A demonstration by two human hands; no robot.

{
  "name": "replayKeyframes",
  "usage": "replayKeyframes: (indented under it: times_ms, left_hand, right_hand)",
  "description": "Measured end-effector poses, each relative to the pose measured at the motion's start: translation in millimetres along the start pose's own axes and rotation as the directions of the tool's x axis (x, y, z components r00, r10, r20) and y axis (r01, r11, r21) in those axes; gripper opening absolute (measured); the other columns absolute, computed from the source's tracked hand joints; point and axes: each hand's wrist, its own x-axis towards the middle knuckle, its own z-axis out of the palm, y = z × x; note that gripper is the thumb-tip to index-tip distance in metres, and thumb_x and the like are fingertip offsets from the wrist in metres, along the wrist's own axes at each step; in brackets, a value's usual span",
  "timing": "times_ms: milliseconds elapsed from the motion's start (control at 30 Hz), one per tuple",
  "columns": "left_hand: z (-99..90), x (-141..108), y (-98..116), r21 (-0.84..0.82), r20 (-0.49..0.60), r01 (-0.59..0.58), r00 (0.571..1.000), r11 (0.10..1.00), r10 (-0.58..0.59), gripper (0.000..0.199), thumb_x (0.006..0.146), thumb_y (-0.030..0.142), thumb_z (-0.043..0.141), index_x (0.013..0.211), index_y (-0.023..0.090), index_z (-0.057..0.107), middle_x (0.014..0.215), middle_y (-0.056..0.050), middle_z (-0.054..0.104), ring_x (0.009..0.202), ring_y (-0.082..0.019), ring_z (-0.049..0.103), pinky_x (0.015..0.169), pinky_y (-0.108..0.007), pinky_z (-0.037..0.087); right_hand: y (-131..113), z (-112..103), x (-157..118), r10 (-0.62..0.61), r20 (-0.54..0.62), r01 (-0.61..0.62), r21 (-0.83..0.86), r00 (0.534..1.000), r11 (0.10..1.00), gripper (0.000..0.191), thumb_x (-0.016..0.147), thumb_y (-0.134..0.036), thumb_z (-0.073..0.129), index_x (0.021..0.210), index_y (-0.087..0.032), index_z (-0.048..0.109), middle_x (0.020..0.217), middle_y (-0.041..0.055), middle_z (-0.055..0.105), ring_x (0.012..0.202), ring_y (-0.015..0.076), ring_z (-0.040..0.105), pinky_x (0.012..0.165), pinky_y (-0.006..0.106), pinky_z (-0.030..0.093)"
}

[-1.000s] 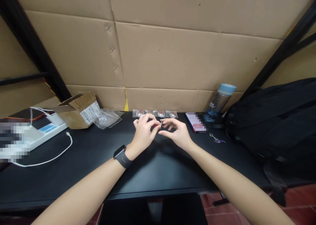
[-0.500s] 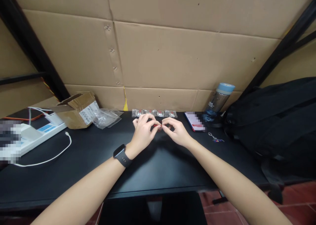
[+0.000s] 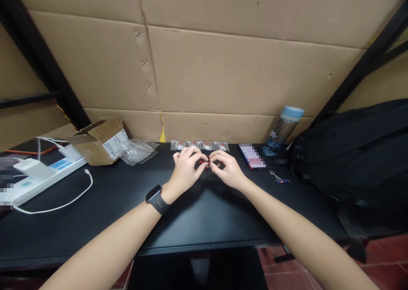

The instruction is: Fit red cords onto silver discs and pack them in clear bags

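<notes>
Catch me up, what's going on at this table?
A person is pinching a small item with red on it between the fingertips of the left hand and right hand, over the black table. The item is too small to identify. Behind the hands, clear packets lie in a row near the cardboard wall.

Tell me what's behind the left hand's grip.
Behind the left hand's grip, a row of four clear plastic packets with red centres lies near the cardboard wall. The grip hides part of the row's near edge and the black tabletop directly behind it.
</notes>
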Motion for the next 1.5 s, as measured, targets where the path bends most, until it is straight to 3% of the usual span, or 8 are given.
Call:
replayKeyframes:
  times_ms: [200, 300, 667, 967, 1100, 1233, 1333, 1500]
  left_hand:
    - [-3.1, 2, -1, -0.063, -0.009, 0.032, 0.999, 0.997, -0.033, 0.016, 0.099, 0.026, 0.055, 0.111, 0.027, 0.065, 0.119, -0.002, 0.068, 0.114, -0.021, 0.058, 0.092, -0.039, 0.032]
    - [-5.3, 2, -1, -0.072, 0.082, 0.015, 0.997, 0.997, -0.009, 0.022, 0.095, 0.032, 0.06, 0.117, 0.029, 0.064, 0.125, -0.001, 0.067, 0.119, -0.023, 0.056, 0.093, -0.039, 0.032]
    - [2.2, -3, -8, -0.016, 0.393, -0.072, 0.917, 0.997, 0.072, 0.019, 0.085, 0.037, 0.067, 0.102, 0.03, 0.073, 0.119, -0.001, 0.072, 0.121, -0.03, 0.051, 0.093, -0.047, 0.031]
    - [7.2, -6, -12, -0.022, 0.468, -0.123, 0.875, 0.992, 0.119, 0.029, 0.093, 0.052, 0.061, 0.117, 0.041, 0.072, 0.132, -0.002, 0.065, 0.127, -0.033, 0.045, 0.1, -0.053, 0.032]
    - [-1.9, 4, -30, 0.064, 0.38, -0.061, 0.925, 0.996, 0.032, 0.032, 0.094, 0.053, 0.058, 0.119, 0.037, 0.07, 0.132, -0.004, 0.065, 0.125, -0.032, 0.048, 0.099, -0.051, 0.034]
    - [-7.4, 13, -63, 0.229, 0.218, 0.12, 0.961, 0.966, -0.171, 0.026, 0.089, 0.04, 0.067, 0.113, 0.031, 0.072, 0.127, -0.006, 0.065, 0.123, -0.033, 0.049, 0.098, -0.048, 0.036]
    - [-3.9, 12, -79, 0.261, 0.262, 0.103, 0.949, 0.96, -0.173, 0.022, 0.086, 0.038, 0.07, 0.107, 0.033, 0.075, 0.127, -0.006, 0.064, 0.122, -0.033, 0.048, 0.096, -0.047, 0.036]
    - [6.0, 7, -79, 0.277, 0.251, 0.043, 0.961, 0.96, -0.116, 0.02, 0.092, 0.035, 0.063, 0.105, 0.03, 0.077, 0.127, -0.008, 0.065, 0.122, -0.032, 0.047, 0.095, -0.047, 0.035]
  right_hand:
    - [3, -4, 0, -0.026, 0.052, 0.032, -0.12, 0.998, 0.992, 0.007, 0.084, -0.016, 0.066, 0.079, -0.021, 0.067, 0.107, 0.0069, 0.065, 0.098, 0.0209, 0.065, 0.085, 0.035, 0.053]
    - [4, -8, -1, -0.064, 0.122, 0.089, -0.212, 0.99, 0.973, 0.007, 0.082, -0.016, 0.067, 0.077, -0.021, 0.065, 0.111, 0.0075, 0.063, 0.105, 0.0236, 0.062, 0.097, 0.041, 0.049]
    - [2, -12, -2, -0.051, 0.197, 0.096, -0.226, 0.979, 0.969, 0.009, 0.081, -0.015, 0.066, 0.075, -0.02, 0.062, 0.116, 0.0082, 0.062, 0.109, 0.0233, 0.06, 0.096, 0.039, 0.049]
    - [8, -25, -1, 0.016, 0.272, 0.049, -0.228, 0.962, 0.972, 0.01, 0.076, -0.015, 0.071, 0.071, -0.02, 0.063, 0.12, 0.0065, 0.062, 0.113, 0.0241, 0.061, 0.097, 0.039, 0.049]
    - [7, -42, 4, 0.037, 0.418, 0.066, -0.231, 0.908, 0.971, 0.009, 0.084, -0.025, 0.07, 0.076, -0.021, 0.067, 0.115, 0.0054, 0.067, 0.104, 0.0224, 0.066, 0.097, 0.039, 0.049]
    - [26, -63, 5, 0.088, 0.346, 0.037, -0.339, 0.934, 0.94, 0.019, 0.087, -0.027, 0.068, 0.105, -0.022, 0.069, 0.111, 0.0075, 0.07, 0.107, 0.0249, 0.066, 0.099, 0.04, 0.05]
    - [51, -71, 2, 0.181, 0.268, -0.038, -0.464, 0.946, 0.885, 0.041, 0.082, -0.024, 0.071, 0.122, -0.02, 0.066, 0.129, 0.0131, 0.065, 0.121, 0.0306, 0.061, 0.107, 0.046, 0.047]
    - [78, -71, -2, 0.239, 0.276, -0.081, -0.483, 0.931, 0.872, 0.042, 0.084, -0.019, 0.066, 0.126, -0.017, 0.065, 0.128, 0.0151, 0.067, 0.118, 0.0296, 0.065, 0.105, 0.045, 0.049]
